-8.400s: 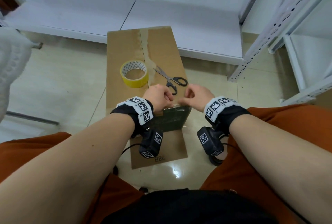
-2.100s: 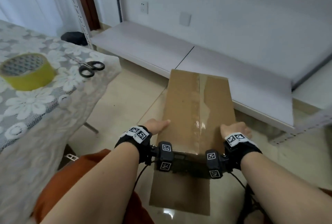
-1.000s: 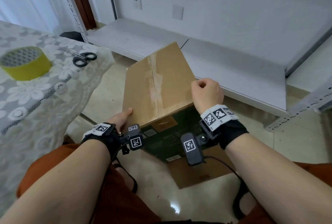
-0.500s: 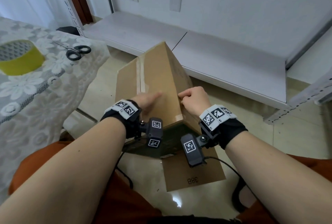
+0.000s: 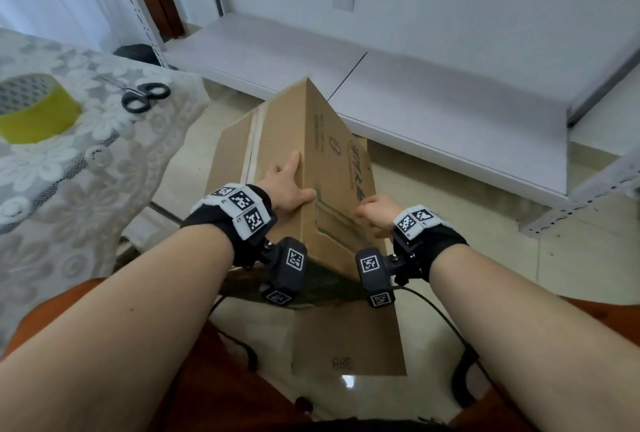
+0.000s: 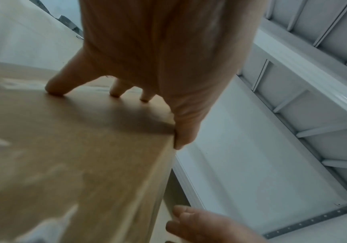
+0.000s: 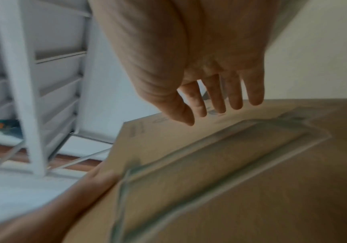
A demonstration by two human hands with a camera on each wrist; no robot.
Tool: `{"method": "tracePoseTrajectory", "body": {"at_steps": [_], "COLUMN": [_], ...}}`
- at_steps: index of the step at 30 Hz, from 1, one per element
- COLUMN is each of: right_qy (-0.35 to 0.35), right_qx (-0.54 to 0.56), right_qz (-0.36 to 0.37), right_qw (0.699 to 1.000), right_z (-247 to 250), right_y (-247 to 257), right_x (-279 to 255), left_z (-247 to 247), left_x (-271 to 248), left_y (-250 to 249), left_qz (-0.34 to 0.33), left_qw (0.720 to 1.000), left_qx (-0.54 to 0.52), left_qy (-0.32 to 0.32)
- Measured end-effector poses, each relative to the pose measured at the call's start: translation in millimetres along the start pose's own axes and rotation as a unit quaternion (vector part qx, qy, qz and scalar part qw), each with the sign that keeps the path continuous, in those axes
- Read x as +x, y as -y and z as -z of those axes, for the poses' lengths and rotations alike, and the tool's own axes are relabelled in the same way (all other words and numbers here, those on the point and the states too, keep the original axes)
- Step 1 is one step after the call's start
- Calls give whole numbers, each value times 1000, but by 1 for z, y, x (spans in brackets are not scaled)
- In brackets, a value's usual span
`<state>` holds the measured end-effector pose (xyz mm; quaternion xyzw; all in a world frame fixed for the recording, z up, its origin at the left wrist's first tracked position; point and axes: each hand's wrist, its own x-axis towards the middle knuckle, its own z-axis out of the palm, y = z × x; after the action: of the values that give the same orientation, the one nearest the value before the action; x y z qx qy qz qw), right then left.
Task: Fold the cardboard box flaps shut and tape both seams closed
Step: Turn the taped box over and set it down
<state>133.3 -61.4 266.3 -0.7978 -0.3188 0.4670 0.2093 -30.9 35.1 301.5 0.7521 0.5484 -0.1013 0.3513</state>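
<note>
The brown cardboard box (image 5: 277, 140) stands tilted on one long edge on the floor, with a ridge pointing up. Its left face carries a taped seam (image 5: 254, 140). Its right face shows green print (image 5: 349, 168). My left hand (image 5: 289, 185) lies flat on the taped face, fingers spread, thumb over the ridge (image 6: 180, 131). My right hand (image 5: 375, 213) hovers at the printed face with fingers (image 7: 216, 98) hanging loosely, holding nothing. One untaped flap (image 5: 346, 338) sticks out toward me at the box's near end.
A yellow tape roll (image 5: 33, 107) and black-handled scissors (image 5: 145, 97) lie on the lace-covered table (image 5: 86, 171) at my left. A low white shelf (image 5: 433, 112) runs behind the box. A perforated rack upright (image 5: 588, 185) stands at the right. My knees flank the box.
The box has rolled further to the left, bringing the printed side face up. My left hand slid onto the taped face; my right hand came off the ridge to the printed face.
</note>
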Motion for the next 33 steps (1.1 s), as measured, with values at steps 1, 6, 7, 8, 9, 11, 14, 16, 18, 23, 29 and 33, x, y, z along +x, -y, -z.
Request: {"method": "tracePoseTrajectory", "body": {"at_steps": [1,6,7,8,9,11,14,16,18,23,29,33], "right_qy": [9,20,24,32,34,37,39,50,62,72,114,156], "right_qx": [-5,-65,-76,-89,-97,-94,-83,-43,1,-11,112,205], "right_qz": [-22,-100,-107,-114,-121,-125,-122,-124,-129,-175,-206,-209], "right_qw": [1000,993,991,989,987,987,988,990,990,982,965,943], "right_z": [0,-4,-6,-7,-8,-11,-17,-21,-24,-33,-50,-65], "right_y": [-5,-24,-27,-30,-32,-35,-44,-52,-56,-70,-88,-92], "right_x": [3,17,20,21,23,24,36,44,42,41,52,49], "left_z": [-1,5,6,7,7,8,16,21,27,29,0,-13], "left_x": [-4,-21,-23,-26,-27,-31,-31,-29,-29,-10,10,16], "left_y": [6,35,38,39,40,39,34,31,27,5,-10,-11], "left_qz": [-4,-2,-1,0,-1,-3,7,20,34,75,122,156], "left_qw": [1000,1000,999,999,999,999,1000,999,997,991,983,963], "left_qx": [0,-15,-13,-12,-13,-11,16,20,34,111,110,179], "left_qy": [2,26,30,32,34,30,26,38,55,11,-84,-127]}}
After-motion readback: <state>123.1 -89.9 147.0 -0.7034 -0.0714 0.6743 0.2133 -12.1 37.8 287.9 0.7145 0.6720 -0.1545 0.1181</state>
